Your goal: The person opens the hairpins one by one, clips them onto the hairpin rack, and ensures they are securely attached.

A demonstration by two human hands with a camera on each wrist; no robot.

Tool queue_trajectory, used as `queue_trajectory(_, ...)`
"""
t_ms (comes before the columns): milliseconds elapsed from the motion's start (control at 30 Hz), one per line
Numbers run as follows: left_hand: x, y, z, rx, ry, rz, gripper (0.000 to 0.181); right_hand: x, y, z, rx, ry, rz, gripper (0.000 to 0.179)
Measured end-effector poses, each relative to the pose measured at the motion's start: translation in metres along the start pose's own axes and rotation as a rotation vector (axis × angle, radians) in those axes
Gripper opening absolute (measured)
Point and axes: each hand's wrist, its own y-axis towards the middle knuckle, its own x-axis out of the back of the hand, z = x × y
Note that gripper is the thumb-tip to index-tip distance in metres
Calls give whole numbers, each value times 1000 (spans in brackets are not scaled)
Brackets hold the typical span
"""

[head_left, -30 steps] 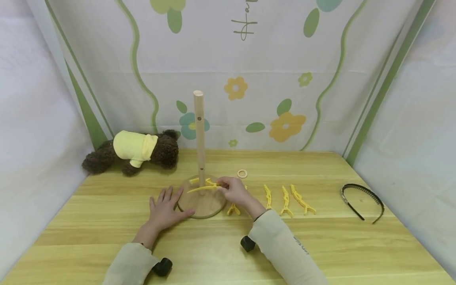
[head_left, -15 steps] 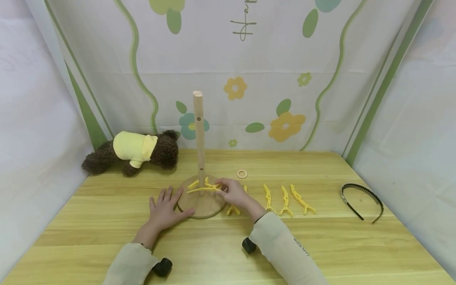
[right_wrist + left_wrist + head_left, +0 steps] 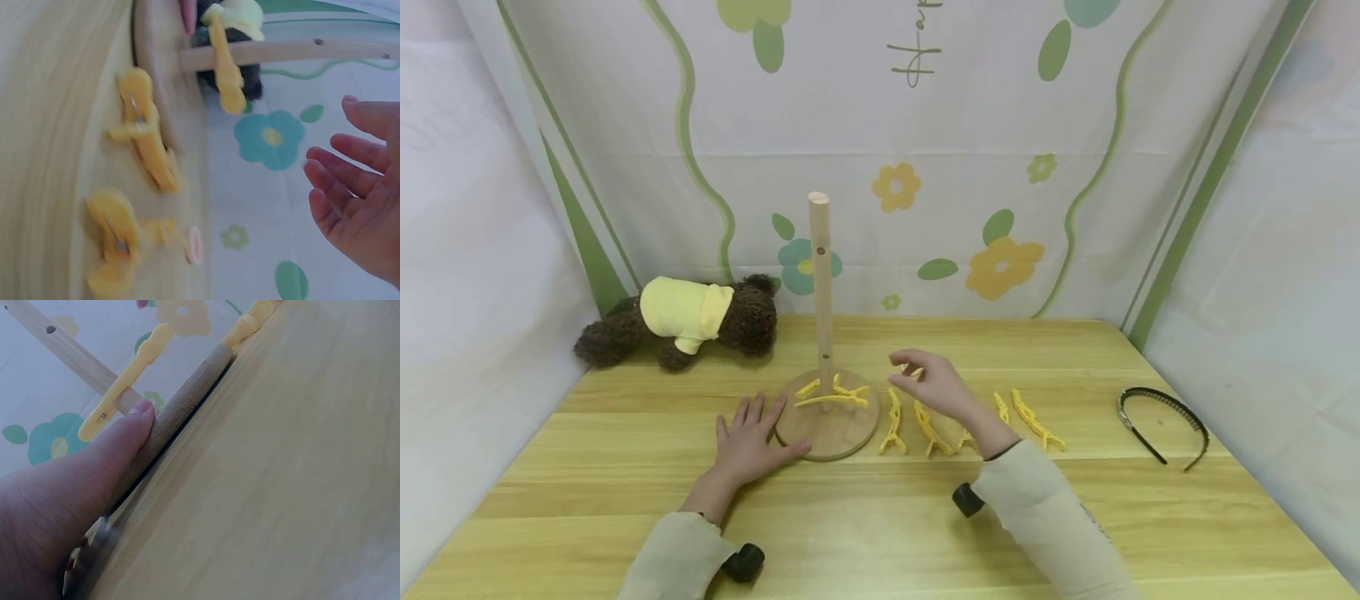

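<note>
A yellow hair clip [image 3: 831, 400] sits across the foot of the upright post [image 3: 822, 300] of a wooden stand, an arm of it showing on either side. My left hand [image 3: 748, 450] lies flat with fingers spread beside the round base [image 3: 827, 437]; its thumb [image 3: 134, 425] presses the base's rim in the left wrist view. To the right of the stand my right hand [image 3: 936, 385] hovers with loosely bent fingers and holds nothing. Beneath and around it, several more yellow hair clips [image 3: 892, 423] lie in a row on the table, some partly covered by the arm.
A small pale ring [image 3: 194, 245] lies behind the clips, partly hidden by the right hand in the head view. At the right lies a black headband [image 3: 1165, 417]. A brown plush bear [image 3: 685, 317] in a yellow top lies at the back left, before the printed cloth.
My right hand has let go of the hair clip on the post and moved right and slightly up. The clip stays on the post, and the left hand keeps its place.
</note>
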Motion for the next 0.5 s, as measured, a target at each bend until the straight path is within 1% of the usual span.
queue_trajectory(100,0,0,-1,1,1,2,92,22,-13,-4,-3,-25,-22,36)
queue_trajectory(267,-1,1,-1,3,8,7,92,54,-40,-18,-16,-65,-83,36)
queue_trajectory(500,-2,1,0,13,20,11,93,84,-80,-44,-89,-100,-161,37)
